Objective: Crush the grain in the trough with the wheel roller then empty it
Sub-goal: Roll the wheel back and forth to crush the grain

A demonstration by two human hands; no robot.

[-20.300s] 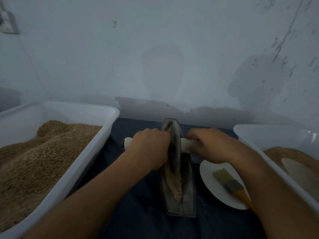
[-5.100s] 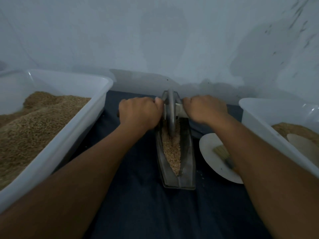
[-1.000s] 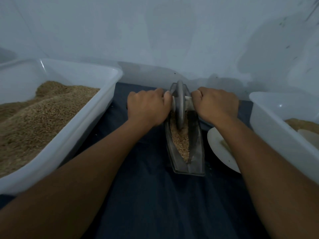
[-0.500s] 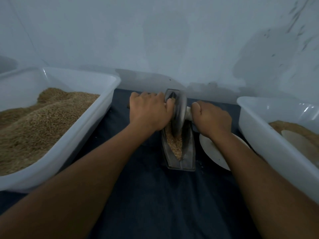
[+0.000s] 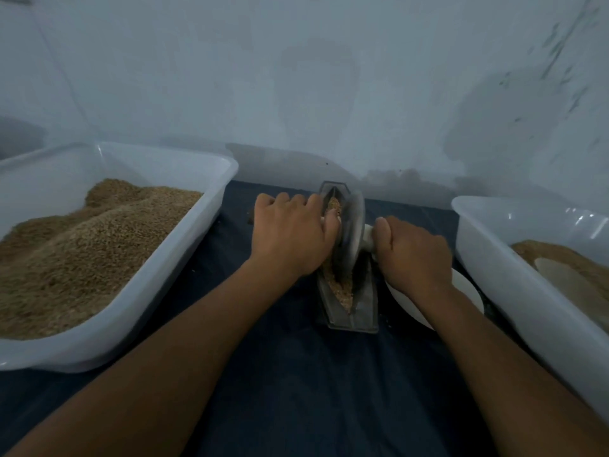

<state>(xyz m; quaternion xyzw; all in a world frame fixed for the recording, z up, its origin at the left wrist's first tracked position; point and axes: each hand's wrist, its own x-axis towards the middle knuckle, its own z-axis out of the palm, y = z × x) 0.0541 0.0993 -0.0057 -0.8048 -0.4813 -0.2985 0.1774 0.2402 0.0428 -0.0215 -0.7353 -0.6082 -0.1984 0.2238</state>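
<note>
Gripping the wheel roller (image 5: 352, 234) in the grain-filled trough (image 5: 364, 305): left hand (image 5: 290, 237), right hand (image 5: 412, 255).

Two white tubs (image 5: 184, 258) (image 5: 514, 278), one trough (image 5: 362, 311), one wheel roller (image 5: 352, 232), one plate (image 5: 468, 288).

Both hands (image 5: 290, 239) grip the wheel roller (image 5: 353, 232) in the grain-filled trough (image 5: 364, 308).

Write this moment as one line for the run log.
phase: crushing | left hand: grips roller handle | right hand: grips roller handle | wheel roller: in trough | grain: not emptied
</note>
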